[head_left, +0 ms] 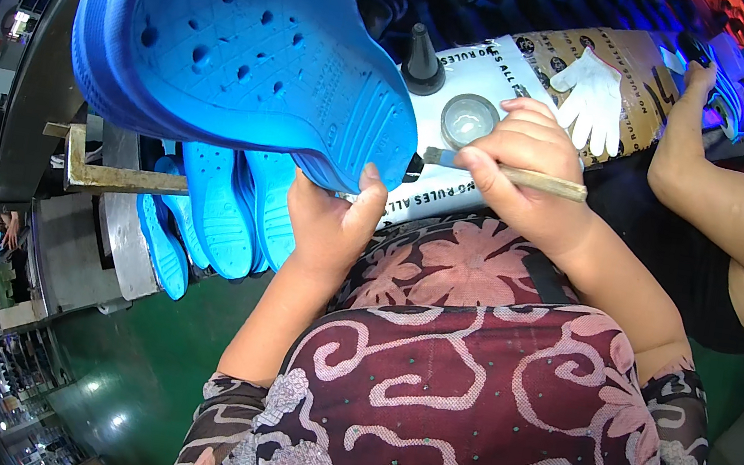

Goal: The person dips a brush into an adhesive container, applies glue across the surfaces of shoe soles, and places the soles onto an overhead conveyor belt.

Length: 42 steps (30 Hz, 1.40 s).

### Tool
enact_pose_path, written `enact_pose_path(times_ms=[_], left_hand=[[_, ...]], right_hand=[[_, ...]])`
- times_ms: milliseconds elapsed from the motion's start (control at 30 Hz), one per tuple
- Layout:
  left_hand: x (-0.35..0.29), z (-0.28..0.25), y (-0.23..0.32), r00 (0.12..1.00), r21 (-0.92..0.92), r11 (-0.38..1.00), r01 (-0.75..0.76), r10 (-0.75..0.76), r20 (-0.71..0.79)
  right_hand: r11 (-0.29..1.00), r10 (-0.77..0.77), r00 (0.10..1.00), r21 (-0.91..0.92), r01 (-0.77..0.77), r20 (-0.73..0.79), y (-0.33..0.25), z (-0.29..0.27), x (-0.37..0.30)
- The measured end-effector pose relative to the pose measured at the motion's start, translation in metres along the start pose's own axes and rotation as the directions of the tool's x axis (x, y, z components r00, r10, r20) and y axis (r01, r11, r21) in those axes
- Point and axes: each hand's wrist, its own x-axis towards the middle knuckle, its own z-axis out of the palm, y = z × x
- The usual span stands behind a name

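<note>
Shoe point(255, 49), blue and dotted with round holes, tilts at eleven o'clock, its near end clamped between thumb and fingers of the left hand point(327, 223). A white glove point(595, 97) lies toward two. The right hand point(532, 153) grips a wooden-handled brush point(555, 186), bristles pointing to nine, just beside the shoe; whether they touch cannot be told. A round bowl point(446, 118) sits at one.

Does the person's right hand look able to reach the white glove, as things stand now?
Probably yes. The white glove lies uncovered just beyond the right hand, with nothing visible blocking the way. However, the hand holds a brush, which may hinder picking the glove up.
</note>
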Motion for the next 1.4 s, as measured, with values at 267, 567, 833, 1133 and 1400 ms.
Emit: enact_pose_path(times_ms=[267, 567, 833, 1133, 1400], left_hand=[[-0.003, 0.000, 0.002, 0.999, 0.015, 0.999, -0.034, 0.034, -0.020], [-0.007, 0.001, -0.001, 0.994, -0.109, 0.989, -0.099, 0.104, 0.043], [-0.007, -0.009, 0.000, 0.981, 0.130, 0.979, -0.156, 0.138, 0.136], [-0.012, -0.005, 0.005, 0.996, 0.315, 0.947, -0.055, 0.028, 0.089], [0.005, -0.009, 0.002, 0.982, 0.290, 0.941, -0.177, 0.149, 0.115]], right_hand=[[0.992, -0.042, 0.999, 0.116, 0.039, 0.020, -0.009, 0.008, 0.000], [0.992, -0.075, 0.997, 0.102, 0.075, -0.002, -0.009, 0.010, 0.003], [0.996, 0.006, 0.999, 0.084, -0.009, 0.042, -0.010, 0.008, -0.002], [0.998, -0.069, 0.997, -0.001, 0.069, 0.040, -0.015, 0.016, 0.000], [0.999, -0.032, 0.999, -0.005, 0.032, 0.000, -0.006, -0.010, 0.003]])
